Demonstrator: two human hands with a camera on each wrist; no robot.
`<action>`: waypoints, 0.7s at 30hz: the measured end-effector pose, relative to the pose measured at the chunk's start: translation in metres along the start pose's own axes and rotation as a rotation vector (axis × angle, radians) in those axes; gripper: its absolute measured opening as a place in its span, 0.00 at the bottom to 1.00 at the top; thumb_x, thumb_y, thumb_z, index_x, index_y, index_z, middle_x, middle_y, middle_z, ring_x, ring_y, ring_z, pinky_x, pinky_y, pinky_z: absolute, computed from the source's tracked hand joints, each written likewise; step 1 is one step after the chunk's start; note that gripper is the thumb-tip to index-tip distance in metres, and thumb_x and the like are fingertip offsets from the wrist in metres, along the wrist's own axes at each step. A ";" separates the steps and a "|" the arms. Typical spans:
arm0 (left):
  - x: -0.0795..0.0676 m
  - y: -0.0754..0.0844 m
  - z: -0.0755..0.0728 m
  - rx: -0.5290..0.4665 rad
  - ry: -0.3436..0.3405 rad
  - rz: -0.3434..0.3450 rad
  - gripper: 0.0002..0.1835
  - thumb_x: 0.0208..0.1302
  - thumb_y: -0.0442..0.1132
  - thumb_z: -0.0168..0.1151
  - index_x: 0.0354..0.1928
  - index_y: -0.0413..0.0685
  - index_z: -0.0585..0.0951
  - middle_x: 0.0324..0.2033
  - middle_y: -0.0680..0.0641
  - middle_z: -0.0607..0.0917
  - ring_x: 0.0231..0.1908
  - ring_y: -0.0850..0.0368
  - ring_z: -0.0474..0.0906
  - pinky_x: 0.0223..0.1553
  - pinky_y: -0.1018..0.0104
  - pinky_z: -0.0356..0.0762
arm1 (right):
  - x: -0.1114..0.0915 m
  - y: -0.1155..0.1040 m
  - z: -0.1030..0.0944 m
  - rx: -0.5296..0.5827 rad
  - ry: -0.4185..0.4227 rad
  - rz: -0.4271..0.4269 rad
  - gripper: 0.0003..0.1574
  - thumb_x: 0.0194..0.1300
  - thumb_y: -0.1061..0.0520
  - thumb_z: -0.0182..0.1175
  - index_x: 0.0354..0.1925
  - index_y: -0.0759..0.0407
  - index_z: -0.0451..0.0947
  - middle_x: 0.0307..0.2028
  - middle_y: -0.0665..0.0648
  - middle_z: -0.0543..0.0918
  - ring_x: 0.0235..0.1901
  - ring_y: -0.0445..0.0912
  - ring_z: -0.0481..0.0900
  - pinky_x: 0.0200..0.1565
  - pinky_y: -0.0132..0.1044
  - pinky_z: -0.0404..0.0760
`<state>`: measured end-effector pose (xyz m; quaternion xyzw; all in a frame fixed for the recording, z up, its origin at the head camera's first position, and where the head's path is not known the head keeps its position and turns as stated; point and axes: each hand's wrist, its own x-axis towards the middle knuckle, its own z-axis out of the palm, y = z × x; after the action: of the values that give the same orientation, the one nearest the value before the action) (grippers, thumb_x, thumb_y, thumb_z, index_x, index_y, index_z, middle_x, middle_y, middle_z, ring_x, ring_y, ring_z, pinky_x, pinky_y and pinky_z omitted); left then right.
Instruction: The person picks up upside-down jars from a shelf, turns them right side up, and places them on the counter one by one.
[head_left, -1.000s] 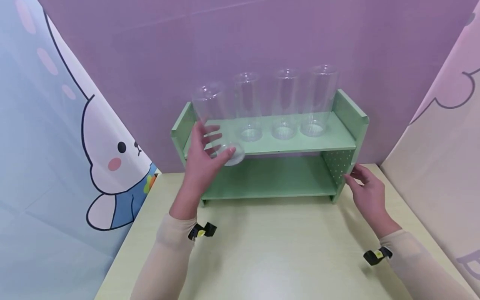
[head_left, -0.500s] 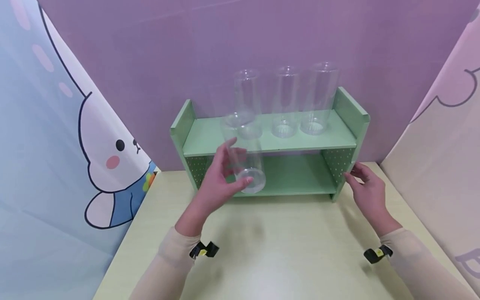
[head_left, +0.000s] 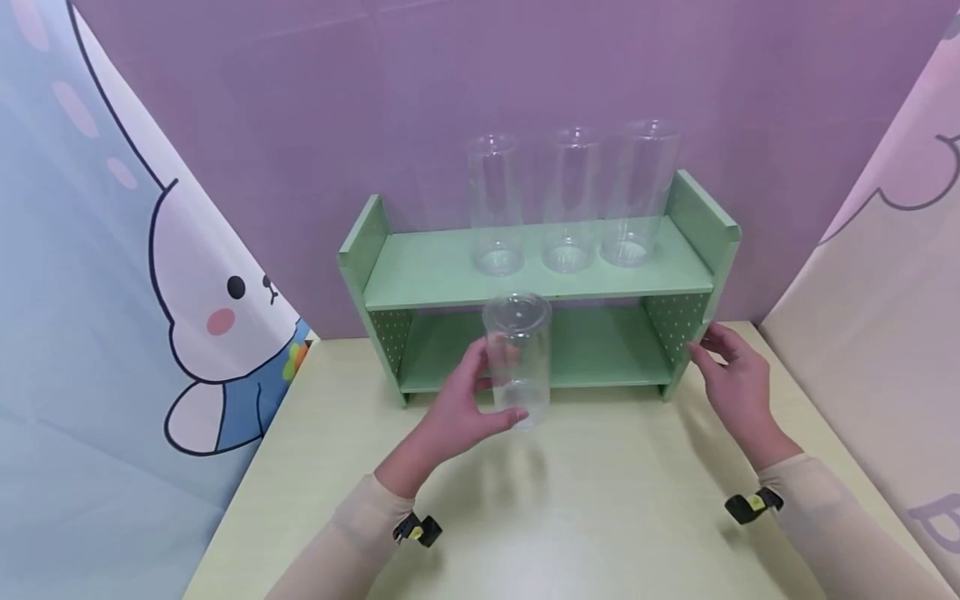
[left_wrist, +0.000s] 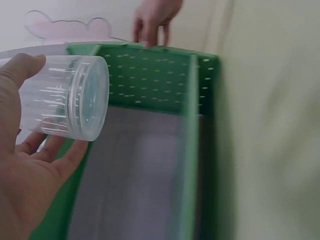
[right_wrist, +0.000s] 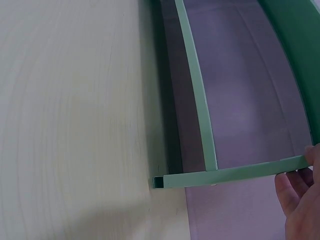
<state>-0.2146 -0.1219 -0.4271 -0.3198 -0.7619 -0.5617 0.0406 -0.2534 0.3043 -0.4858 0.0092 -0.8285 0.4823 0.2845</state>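
In front of the lower board of a green two-tier shelf, my left hand grips a clear plastic jar. Thumb and fingers wrap its side in the left wrist view, where the jar shows a ridged band near one end. It stands nearly upright in the head view, above the table with its shadow below. My right hand pinches the front edge of the shelf's right side panel. The right wrist view shows the thumb on the inner face of that panel and the fingers outside.
Three similar clear jars, a left one, a middle one and a right one, stand upright on the upper board. The pale table reaches forward from the shelf. A purple backdrop hangs close behind.
My left hand has carried the jar from the upper board's left end down and rightward, in front of the lower tier. The jar has straightened from a tilt. My right hand stays at the panel.
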 end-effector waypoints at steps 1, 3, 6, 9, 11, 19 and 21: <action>-0.002 -0.004 0.003 -0.006 -0.005 -0.009 0.55 0.58 0.32 0.85 0.83 0.61 0.64 0.71 0.51 0.79 0.68 0.49 0.80 0.65 0.48 0.84 | 0.000 0.001 0.000 -0.001 -0.001 0.001 0.24 0.79 0.61 0.68 0.69 0.64 0.82 0.60 0.70 0.88 0.50 0.23 0.80 0.50 0.18 0.82; -0.005 -0.011 0.008 -0.018 -0.015 -0.021 0.54 0.58 0.32 0.85 0.82 0.60 0.64 0.71 0.51 0.79 0.69 0.49 0.79 0.66 0.48 0.84 | 0.000 0.000 -0.001 0.000 -0.001 0.004 0.24 0.79 0.60 0.68 0.69 0.64 0.82 0.60 0.70 0.88 0.50 0.23 0.80 0.50 0.18 0.82; -0.009 -0.022 0.015 -0.045 -0.026 -0.039 0.53 0.59 0.32 0.85 0.82 0.59 0.64 0.72 0.50 0.78 0.68 0.48 0.80 0.67 0.48 0.83 | 0.000 0.000 -0.001 -0.003 -0.002 0.011 0.24 0.79 0.59 0.68 0.69 0.63 0.82 0.60 0.69 0.88 0.50 0.24 0.81 0.50 0.18 0.82; -0.012 -0.031 0.019 -0.053 -0.037 -0.058 0.52 0.59 0.33 0.85 0.82 0.55 0.64 0.71 0.49 0.79 0.67 0.48 0.81 0.69 0.51 0.82 | 0.000 -0.003 0.000 -0.007 0.000 0.021 0.24 0.80 0.58 0.68 0.68 0.64 0.82 0.60 0.69 0.88 0.50 0.23 0.80 0.51 0.18 0.82; -0.014 -0.037 0.021 -0.052 -0.042 -0.070 0.51 0.60 0.34 0.84 0.82 0.53 0.65 0.70 0.48 0.80 0.67 0.48 0.81 0.70 0.53 0.81 | 0.000 -0.004 0.000 -0.009 0.001 0.024 0.24 0.80 0.57 0.68 0.68 0.64 0.83 0.59 0.69 0.88 0.50 0.23 0.80 0.50 0.18 0.82; -0.017 -0.048 0.025 -0.065 -0.049 -0.096 0.51 0.61 0.34 0.84 0.81 0.55 0.65 0.70 0.47 0.79 0.67 0.43 0.81 0.69 0.50 0.81 | -0.003 -0.006 0.001 -0.006 0.054 0.017 0.24 0.79 0.58 0.68 0.67 0.64 0.82 0.57 0.63 0.90 0.48 0.22 0.80 0.48 0.15 0.80; -0.017 -0.049 0.026 -0.071 -0.057 -0.107 0.51 0.61 0.35 0.84 0.81 0.56 0.65 0.70 0.47 0.79 0.67 0.42 0.81 0.69 0.47 0.81 | -0.006 -0.007 0.002 0.020 0.139 0.012 0.23 0.78 0.59 0.68 0.66 0.66 0.81 0.52 0.57 0.89 0.47 0.24 0.81 0.47 0.17 0.80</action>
<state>-0.2195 -0.1149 -0.4849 -0.2958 -0.7583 -0.5804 -0.0227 -0.2473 0.2971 -0.4841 -0.0263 -0.8020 0.4917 0.3383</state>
